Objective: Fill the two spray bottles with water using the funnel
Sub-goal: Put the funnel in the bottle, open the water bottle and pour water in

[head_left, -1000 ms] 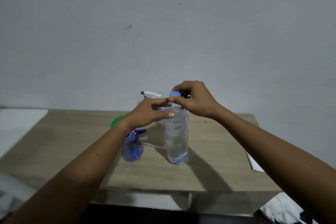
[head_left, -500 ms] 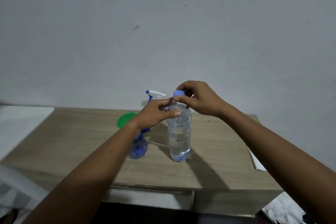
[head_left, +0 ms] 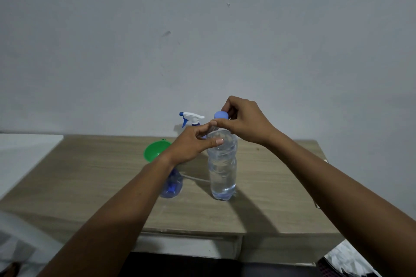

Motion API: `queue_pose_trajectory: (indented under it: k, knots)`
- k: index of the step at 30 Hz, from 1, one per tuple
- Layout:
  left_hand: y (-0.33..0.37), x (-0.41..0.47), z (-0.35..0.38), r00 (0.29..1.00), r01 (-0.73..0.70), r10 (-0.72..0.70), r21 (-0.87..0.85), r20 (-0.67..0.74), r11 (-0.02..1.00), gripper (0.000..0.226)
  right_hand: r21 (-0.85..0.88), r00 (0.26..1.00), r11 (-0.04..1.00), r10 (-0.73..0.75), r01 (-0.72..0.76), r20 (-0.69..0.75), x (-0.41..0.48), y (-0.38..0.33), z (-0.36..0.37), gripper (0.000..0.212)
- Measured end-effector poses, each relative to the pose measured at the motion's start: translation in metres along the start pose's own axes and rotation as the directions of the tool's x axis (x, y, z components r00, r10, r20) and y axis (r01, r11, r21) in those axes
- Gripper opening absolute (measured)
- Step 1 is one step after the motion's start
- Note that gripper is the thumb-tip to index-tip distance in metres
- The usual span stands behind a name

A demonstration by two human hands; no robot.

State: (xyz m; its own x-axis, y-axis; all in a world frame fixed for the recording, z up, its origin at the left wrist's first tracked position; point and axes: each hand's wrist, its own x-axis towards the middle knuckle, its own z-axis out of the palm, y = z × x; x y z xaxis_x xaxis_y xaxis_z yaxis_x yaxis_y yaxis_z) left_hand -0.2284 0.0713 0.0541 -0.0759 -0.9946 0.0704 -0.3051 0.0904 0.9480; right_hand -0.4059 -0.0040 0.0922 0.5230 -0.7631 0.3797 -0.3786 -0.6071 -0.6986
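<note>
One bottle [head_left: 222, 171] stands upright near the middle of the table [head_left: 90, 175], clear and mostly full of water; its one blue cap [head_left: 221, 114] sits on the neck. Two hands are on it; the right hand [head_left: 245, 121] pinches the cap, thumb at the near edge and fingers curled over the far side; whether the cap is tight or loose cannot be told. The left hand [head_left: 191, 145] holds the bottle at neck and shoulder, thumb pressed on the near face, index finger reaching to the neck, the other fingers hidden from view.

Two sprayers; the near sprayer [head_left: 173, 184] stands just left of the bottle, its bluish body showing below the left forearm, which hides its top; of the far sprayer [head_left: 191, 117] only the white and blue trigger head shows above the left hand. One green funnel [head_left: 155, 150] lies at the back left, its right part covered by the left wrist. One thin white tube [head_left: 194, 178] lies between the near sprayer and the bottle, its left end hidden. A white surface [head_left: 24, 148] is cut off at the left edge; a patterned cloth [head_left: 351, 261] is cut off at the bottom right.
</note>
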Motion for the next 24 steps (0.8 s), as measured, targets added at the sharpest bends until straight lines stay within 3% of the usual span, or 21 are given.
queue_pose_trajectory:
  k: [7, 11, 14, 19, 24]
  knots:
    - [0.001, -0.001, 0.002, 1.0, 0.022, -0.022, 0.004, 0.012, 1.0, 0.063, 0.081, 0.992, 0.996, -0.034, 0.024, 0.122, -0.004, 0.002, -0.015, 0.018]
    - [0.0, -0.001, 0.003, 1.0, 0.021, -0.021, -0.007, 0.011, 1.0, 0.053, 0.088, 0.983, 0.996, -0.045, 0.03, 0.175, -0.005, 0.0, -0.018, 0.022]
    - [-0.001, -0.001, 0.001, 1.0, 0.029, -0.029, -0.024, 0.008, 0.999, 0.049, 0.064, 0.986, 0.998, -0.021, 0.011, 0.164, -0.005, -0.004, -0.017, 0.029]
    - [-0.002, 0.0, 0.001, 1.0, 0.021, -0.021, 0.021, -0.002, 1.0, 0.039, -0.036, 1.0, 0.999, 0.005, -0.004, 0.021, -0.005, -0.013, -0.006, 0.044]
    - [-0.002, 0.0, 0.0, 0.999, 0.041, -0.041, 0.033, -0.006, 0.999, 0.046, 0.045, 0.998, 0.999, 0.022, -0.024, 0.053, -0.003, -0.01, -0.007, 0.028]
